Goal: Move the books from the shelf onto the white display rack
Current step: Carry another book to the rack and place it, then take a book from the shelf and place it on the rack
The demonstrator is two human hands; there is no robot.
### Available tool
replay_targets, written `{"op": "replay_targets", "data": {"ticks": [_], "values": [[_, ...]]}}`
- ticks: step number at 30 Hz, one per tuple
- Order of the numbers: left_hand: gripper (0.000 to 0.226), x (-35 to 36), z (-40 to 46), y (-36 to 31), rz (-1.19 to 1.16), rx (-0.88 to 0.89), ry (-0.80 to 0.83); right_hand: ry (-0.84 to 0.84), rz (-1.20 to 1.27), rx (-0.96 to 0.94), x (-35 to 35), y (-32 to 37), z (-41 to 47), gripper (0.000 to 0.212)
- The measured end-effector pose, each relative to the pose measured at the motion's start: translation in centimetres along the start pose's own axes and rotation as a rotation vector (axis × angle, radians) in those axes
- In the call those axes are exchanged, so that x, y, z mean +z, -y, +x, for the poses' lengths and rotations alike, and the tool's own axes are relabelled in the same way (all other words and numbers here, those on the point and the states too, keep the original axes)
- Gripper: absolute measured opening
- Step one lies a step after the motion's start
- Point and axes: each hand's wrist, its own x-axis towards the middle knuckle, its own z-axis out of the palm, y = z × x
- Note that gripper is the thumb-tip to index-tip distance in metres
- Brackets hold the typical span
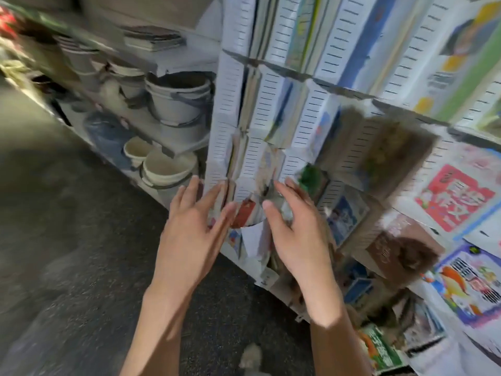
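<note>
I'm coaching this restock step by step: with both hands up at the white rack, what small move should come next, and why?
Probably draw both hands back toward the shelf to fetch another book. The left hand and right hand are open with straight fingers and hold nothing, in front of a lower pocket of the white display rack that already holds books. The frame is blurred, so contact is unclear.

Motion blur smears the lower rack's books (pixel 341 213), titles unreadable.
</note>
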Motion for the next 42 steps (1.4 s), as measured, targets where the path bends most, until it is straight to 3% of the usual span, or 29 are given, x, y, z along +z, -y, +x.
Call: {"op": "replay_targets", "data": {"ticks": [8, 17, 24, 31, 42], "values": [[0.081, -3.8, 9.2, 7.6, 0.069, -0.136, -0.118, 0.087, 0.069, -0.129, 10.0, 3.2, 11.7, 0.047], [0.068, -8.2, 24.5, 12.8, 0.099, -0.23, -0.191, 0.158, 0.242, -0.242, 19.5, 7.4, 27.4, 0.053], [0.069, -9.1, 31.5, 17.5, 0.069, -0.279, -0.189, 0.194, 0.245, -0.254, 25.4, 9.1, 35.0, 0.055], [0.069, -11.0, 39.2, 23.3, 0.019, -0.263, -0.184, 0.209, 0.217, -0.198, 31.1, 11.6, 41.5, 0.044], [0.077, -19.5, 56.1, 37.5, -0.044, -0.1, -0.11, 0.026, 0.16, -0.139, 44.5, 20.8, 53.1, 0.043]]}}
